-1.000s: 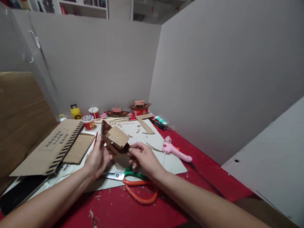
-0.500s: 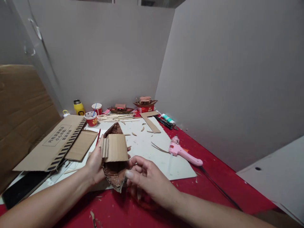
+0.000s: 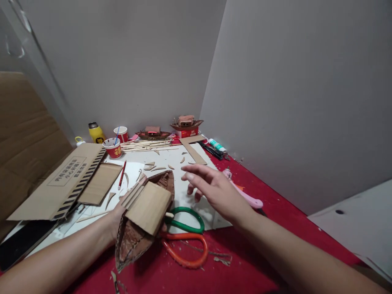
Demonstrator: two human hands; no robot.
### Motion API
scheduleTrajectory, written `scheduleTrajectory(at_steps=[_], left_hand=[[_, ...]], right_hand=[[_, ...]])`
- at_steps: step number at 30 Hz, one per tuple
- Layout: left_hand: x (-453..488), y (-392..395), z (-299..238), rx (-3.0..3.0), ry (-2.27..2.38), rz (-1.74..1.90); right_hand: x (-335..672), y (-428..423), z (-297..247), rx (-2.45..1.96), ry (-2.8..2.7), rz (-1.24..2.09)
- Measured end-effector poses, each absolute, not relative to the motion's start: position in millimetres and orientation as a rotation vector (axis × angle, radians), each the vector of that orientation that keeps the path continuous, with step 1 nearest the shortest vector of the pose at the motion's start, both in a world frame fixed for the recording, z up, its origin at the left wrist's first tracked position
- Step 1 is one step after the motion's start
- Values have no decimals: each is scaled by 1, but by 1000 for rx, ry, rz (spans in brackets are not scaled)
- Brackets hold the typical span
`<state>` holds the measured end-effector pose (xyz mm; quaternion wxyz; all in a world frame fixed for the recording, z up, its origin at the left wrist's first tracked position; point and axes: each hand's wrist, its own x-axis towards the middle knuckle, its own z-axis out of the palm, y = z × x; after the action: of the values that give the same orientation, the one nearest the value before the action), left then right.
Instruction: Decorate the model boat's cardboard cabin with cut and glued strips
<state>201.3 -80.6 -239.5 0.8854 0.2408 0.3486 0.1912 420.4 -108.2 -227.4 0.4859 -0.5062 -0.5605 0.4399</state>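
My left hand [image 3: 115, 218] holds a small cardboard model boat [image 3: 149, 207] from below and the left. Its hull is reddish brown, with a plain arched cardboard roof, and the boat is tilted to the right. Most of the left fingers are hidden behind it. A short pale stick end [image 3: 169, 214] pokes out at the roof's right side. Partly under the boat lie scissors [image 3: 196, 261] with one green and one orange handle; their blades are hidden. My right hand [image 3: 211, 185], fingers apart and holding nothing, hovers over the white board right of the boat.
A pink glue gun [image 3: 252, 201] lies right, half behind my right forearm. Cardboard sheets [image 3: 61, 175] and a red pencil [image 3: 122, 175] lie left. Wooden sticks [image 3: 147, 144], paper cups [image 3: 112, 150], a yellow bottle [image 3: 96, 133] and two finished boats [image 3: 186, 123] stand behind.
My right hand has left the boat's side and moved up and right, its fingers spreading. The boat has turned and tilted rightward in my left hand. The scissors have come into view.
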Motion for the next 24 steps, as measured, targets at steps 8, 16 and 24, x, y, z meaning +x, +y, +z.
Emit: scheduleTrajectory(at_steps=[8, 16, 24], left_hand=[[208, -84, -254, 516, 761, 461], [204, -81, -249, 457, 801, 556], [208, -82, -242, 395, 687, 519]], right_hand=[[404, -97, -255, -1289, -1463, 1308], [409, -95, -252, -1360, -1341, 1103], [419, -89, -257, -1341, -1360, 925]])
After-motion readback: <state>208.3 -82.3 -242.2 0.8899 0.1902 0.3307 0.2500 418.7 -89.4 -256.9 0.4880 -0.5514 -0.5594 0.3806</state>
